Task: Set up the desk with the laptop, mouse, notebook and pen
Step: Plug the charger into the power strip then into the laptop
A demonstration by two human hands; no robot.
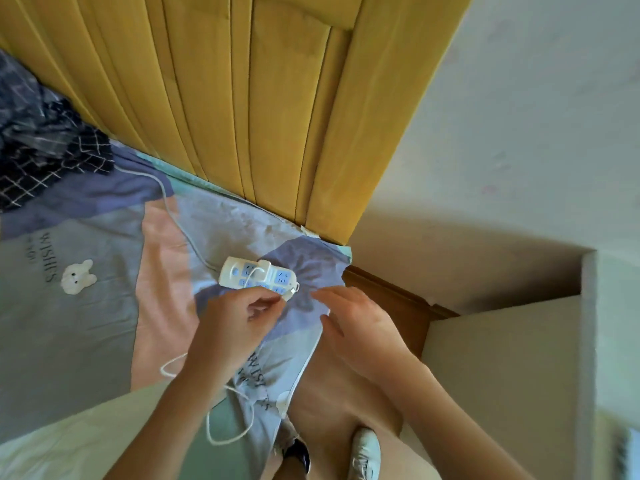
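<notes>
A white power strip (258,276) with blue sockets lies on the bed sheet (86,306) near the bed's corner. My left hand (239,320) pinches a small white plug or cable end at the strip's near edge. A thin white cable (225,434) loops down from that hand over the sheet. My right hand (360,327) hovers just right of the strip, fingers spread, holding nothing. No laptop, mouse, notebook or pen is in view.
A yellow padded headboard (259,98) rises behind the bed. Dark checked bedding (41,150) is bunched at the left. A beige cabinet (502,375) stands to the right, against a pale wall. The strip's grey cord (173,209) runs off leftward. My feet (363,452) show below.
</notes>
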